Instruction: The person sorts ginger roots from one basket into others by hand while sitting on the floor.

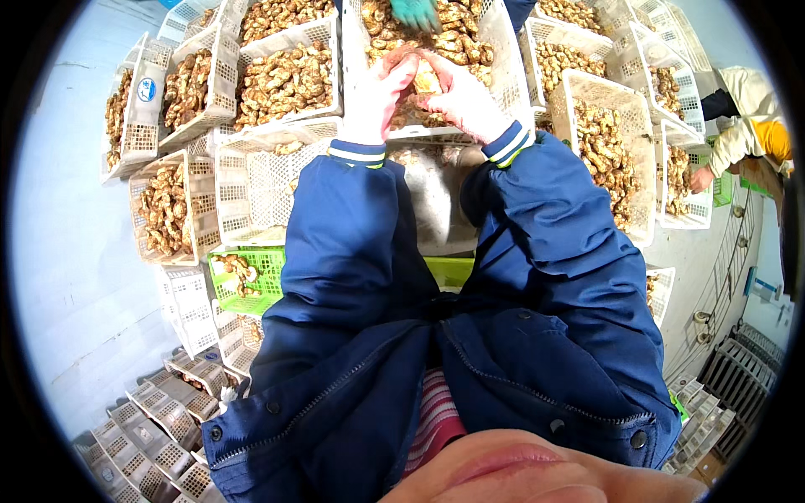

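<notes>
My left hand (395, 82) and my right hand (458, 94) meet over the near part of a white plastic crate (508, 56). Between their fingers is a pale, brown-mottled mushroom (426, 83), which both hands grip. Thick-stemmed mushrooms (462, 41), matsutake by their look, fill the crate beneath and beyond. Glare washes out the backs of both hands. My fingers partly cover the held mushroom.
Another person's teal-gloved hand (415, 12) reaches into the same crate. Mushroom-filled crates (283, 116) stand on both sides. A nearly bare crate (251, 135) and a green basket (277, 258) are at left. Another person's hand (701, 179) is at far right.
</notes>
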Available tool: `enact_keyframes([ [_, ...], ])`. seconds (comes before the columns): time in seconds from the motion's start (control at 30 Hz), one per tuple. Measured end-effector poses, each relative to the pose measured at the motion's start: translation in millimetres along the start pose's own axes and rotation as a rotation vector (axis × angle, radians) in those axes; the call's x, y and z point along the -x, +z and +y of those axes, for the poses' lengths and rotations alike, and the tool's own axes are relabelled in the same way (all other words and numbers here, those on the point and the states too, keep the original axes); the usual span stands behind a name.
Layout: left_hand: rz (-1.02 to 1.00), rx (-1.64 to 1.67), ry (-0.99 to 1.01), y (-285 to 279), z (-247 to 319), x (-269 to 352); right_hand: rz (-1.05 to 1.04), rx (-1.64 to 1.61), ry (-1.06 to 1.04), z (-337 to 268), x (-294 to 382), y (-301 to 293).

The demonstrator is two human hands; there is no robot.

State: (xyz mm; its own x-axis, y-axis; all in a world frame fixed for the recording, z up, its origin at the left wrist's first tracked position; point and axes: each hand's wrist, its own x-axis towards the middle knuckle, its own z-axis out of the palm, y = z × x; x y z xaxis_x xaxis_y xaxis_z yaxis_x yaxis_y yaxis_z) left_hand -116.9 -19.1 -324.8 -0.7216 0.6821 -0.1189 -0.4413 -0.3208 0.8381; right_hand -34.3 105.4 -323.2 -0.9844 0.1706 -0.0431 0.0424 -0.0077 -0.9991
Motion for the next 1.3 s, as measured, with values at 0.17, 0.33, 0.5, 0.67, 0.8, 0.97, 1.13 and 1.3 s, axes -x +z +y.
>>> enact_keyframes([
  [0.17,0.016,-0.051,0.048,-10.8,-9.9,-13.5,0.009,0.038,-0.049,-10.7,5.9,-6.4],
  [0.33,0.206,-0.033,0.131,-21.7,-3.9,-11.1,-0.018,-0.086,0.056,-14.0,2.4,4.9],
  [0.5,0.175,-0.067,0.199,-1.7,-19.8,-19.1,0.084,-0.179,-0.073,30.3,-3.8,-13.0],
  [0.67,0.134,-0.318,0.207,-20.4,8.4,-10.3,0.13,0.163,-0.075,-4.2,-7.9,7.8],
  [0.8,0.128,-0.291,0.148,-3.5,-4.6,-10.2,0.17,0.161,-0.08,0.8,2.9,-5.3],
  [0.97,0.16,-0.336,0.191,-2.8,8.3,-4.2,0.06,-0.126,0.15,-17.2,2.1,3.2],
  [1.13,0.12,-0.187,0.185,-11.9,5.9,-1.8,0.073,-0.013,-0.036,-14.1,5.5,14.5],
  [1.3,0.148,-0.268,0.19,0.0,-5.0,1.4,0.095,-0.051,0.08,-23.4,23.0,1.8],
])
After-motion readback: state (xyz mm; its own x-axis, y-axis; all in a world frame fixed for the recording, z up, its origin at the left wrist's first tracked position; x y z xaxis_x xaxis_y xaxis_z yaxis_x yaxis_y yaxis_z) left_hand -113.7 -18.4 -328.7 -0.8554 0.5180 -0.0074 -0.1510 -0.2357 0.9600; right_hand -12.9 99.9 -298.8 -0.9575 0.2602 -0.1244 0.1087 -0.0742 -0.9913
